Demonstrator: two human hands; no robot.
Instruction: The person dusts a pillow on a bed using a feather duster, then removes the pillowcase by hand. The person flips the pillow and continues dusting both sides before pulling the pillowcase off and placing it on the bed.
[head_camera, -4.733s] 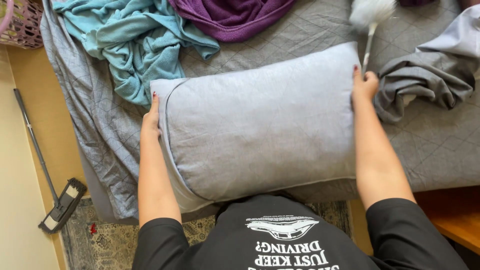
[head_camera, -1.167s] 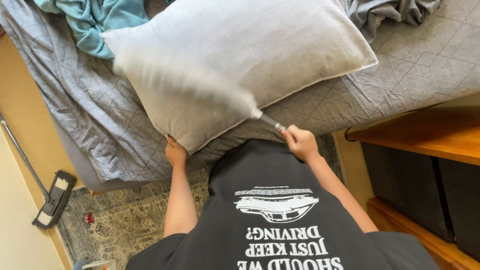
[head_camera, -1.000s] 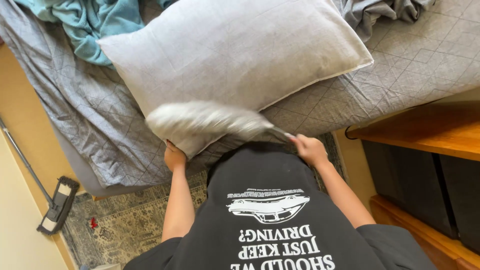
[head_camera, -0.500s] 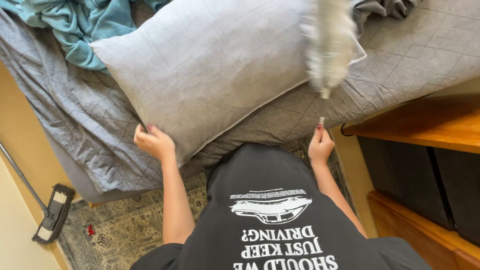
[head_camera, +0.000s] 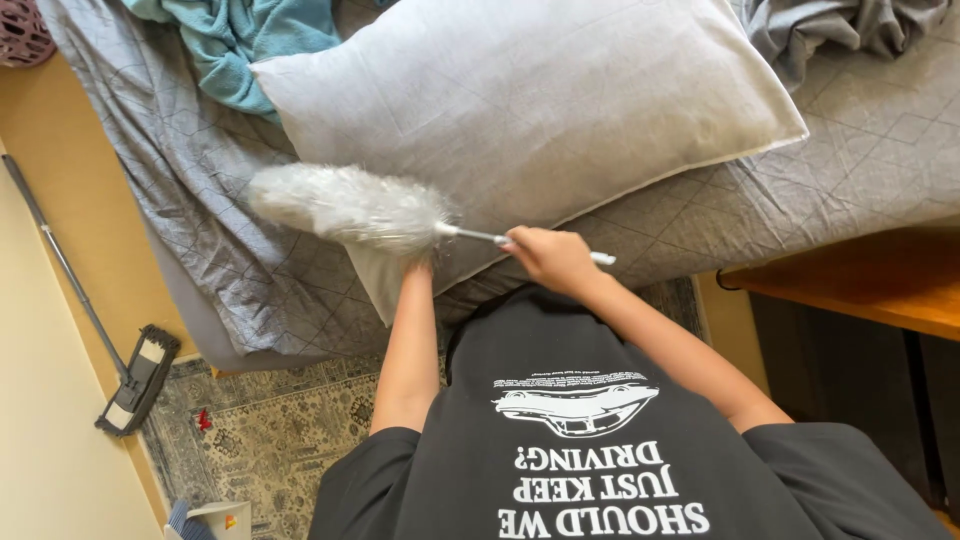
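While my right hand grips the fluffy grey duster over the large pale grey pillow's near corner, my left hand, hidden beneath, steadies that corner; sweeping across seems next.

A dark charcoal, short-sleeved T-shirt is worn. A white graphic of a car is printed across its chest, with lines of white block lettering set beneath it, seen upside down from the head camera. The sleeves are ended just above the elbows, and both forearms are left bare. No watch, ring or bracelet is seen on the right hand.
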